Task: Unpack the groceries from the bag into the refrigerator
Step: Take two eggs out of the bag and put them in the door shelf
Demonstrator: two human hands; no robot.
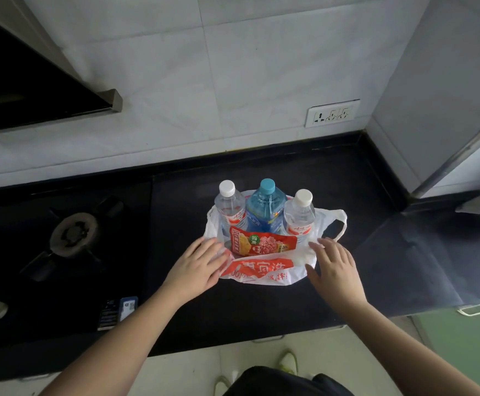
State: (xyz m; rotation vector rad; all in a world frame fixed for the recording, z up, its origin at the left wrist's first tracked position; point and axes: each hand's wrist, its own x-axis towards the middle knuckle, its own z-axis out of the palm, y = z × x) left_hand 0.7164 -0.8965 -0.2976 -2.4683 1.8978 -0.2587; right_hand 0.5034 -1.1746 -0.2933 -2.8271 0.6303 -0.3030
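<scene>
A white plastic bag (264,274) with red print sits open on the black counter (261,307). Inside it stand two clear water bottles with white caps (231,208) (299,217) and, between them, a blue bottle with a teal cap (266,208). A red snack packet (263,242) leans in front of the bottles. My left hand (197,265) rests flat on the bag's left side, fingers apart. My right hand (333,264) touches the bag's right side, fingers spread. Neither hand grips anything.
A gas hob (73,234) with a burner lies to the left, under a range hood (33,87). A tiled wall with a socket strip (332,112) stands behind. A grey appliance edge (461,155) rises at the right. A cabinet handle (477,308) shows lower right.
</scene>
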